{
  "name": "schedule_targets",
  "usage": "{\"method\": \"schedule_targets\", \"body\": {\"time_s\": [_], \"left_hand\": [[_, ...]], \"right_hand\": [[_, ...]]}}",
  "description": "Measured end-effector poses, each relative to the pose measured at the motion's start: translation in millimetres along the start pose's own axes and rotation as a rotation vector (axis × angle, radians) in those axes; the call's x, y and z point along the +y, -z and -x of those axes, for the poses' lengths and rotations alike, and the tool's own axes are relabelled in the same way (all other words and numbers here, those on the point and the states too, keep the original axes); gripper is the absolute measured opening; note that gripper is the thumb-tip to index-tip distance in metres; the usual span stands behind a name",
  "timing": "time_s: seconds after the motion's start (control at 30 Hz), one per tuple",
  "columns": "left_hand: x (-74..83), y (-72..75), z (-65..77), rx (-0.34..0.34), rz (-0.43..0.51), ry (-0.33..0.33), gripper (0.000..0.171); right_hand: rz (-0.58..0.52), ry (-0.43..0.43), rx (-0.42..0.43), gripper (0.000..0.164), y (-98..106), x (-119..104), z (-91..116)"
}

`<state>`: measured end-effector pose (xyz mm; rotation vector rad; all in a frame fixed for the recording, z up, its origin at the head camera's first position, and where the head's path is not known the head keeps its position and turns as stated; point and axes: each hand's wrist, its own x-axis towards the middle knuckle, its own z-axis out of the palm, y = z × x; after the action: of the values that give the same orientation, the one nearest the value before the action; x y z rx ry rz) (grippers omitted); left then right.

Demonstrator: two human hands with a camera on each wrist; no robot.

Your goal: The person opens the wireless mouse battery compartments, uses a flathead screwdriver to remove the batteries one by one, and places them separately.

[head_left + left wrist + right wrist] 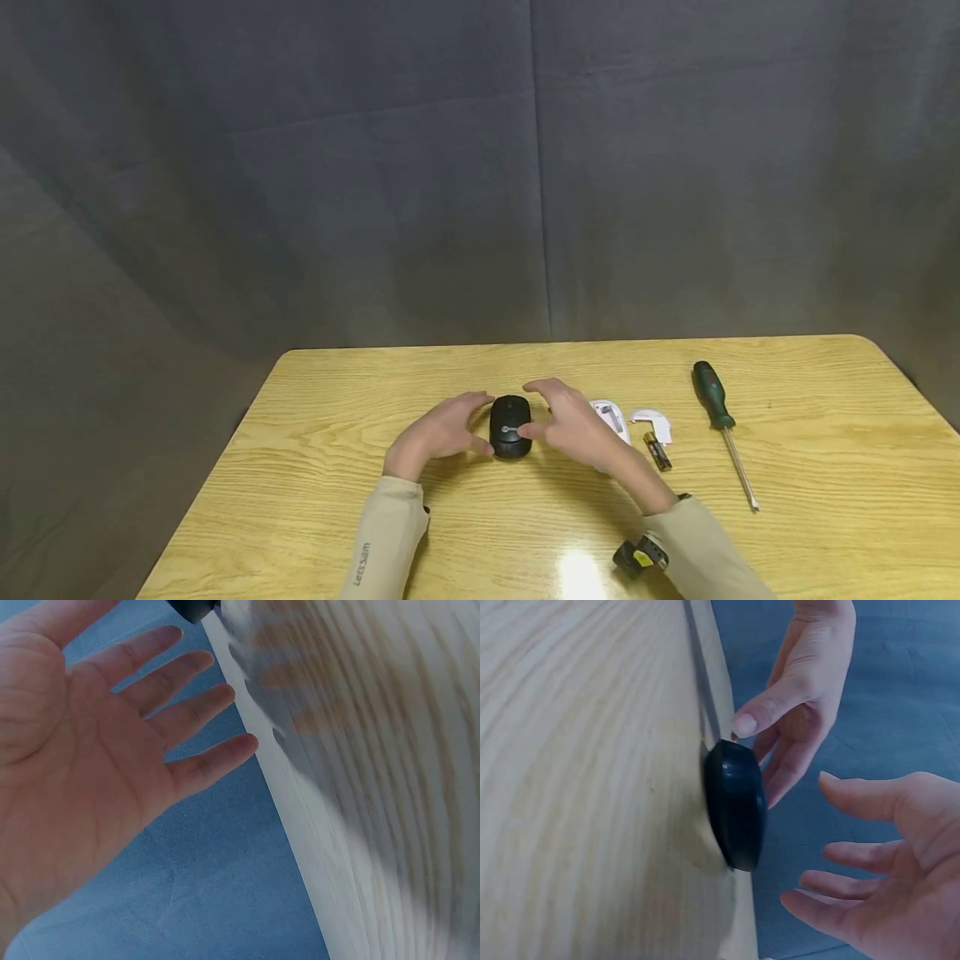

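Observation:
A black computer mouse [510,423] lies on the wooden table between the two hands. My left hand [444,427] is at its left side, thumb and fingers spread around that side with the fingertips right at its edge. In the left wrist view the left hand [97,735] shows straight, parted fingers and a bare palm. On the mouse's other side is my right hand [573,425], its thumb overlapping the mouse in the head view. The right wrist view shows a gap between the right hand [900,862] and the black mouse [736,804], and nothing in its fingers.
Partly behind the right hand lies a white mouse [611,417], underside up with its battery bay uncovered. Beside it are a white cover [651,418] and a battery [657,452]. Farther right is a green-handled screwdriver [712,395]. A dark curtain [420,208] hangs behind the table.

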<state>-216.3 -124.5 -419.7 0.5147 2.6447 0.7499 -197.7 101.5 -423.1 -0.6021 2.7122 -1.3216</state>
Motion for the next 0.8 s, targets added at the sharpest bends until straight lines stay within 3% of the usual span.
{"method": "schedule_targets", "body": {"time_s": [0.3,0.8], "left_hand": [[4.5,-4.9,-3.0,-0.017,0.032,-0.031,0.074],[6.2,-8.0,-6.5,-0.008,0.027,-0.047,0.072]], "right_hand": [[0.009,-0.006,-0.044,0.059,-11,7,-3],[0.075,0.108,-0.074,0.058,-22,19,-5]]}}
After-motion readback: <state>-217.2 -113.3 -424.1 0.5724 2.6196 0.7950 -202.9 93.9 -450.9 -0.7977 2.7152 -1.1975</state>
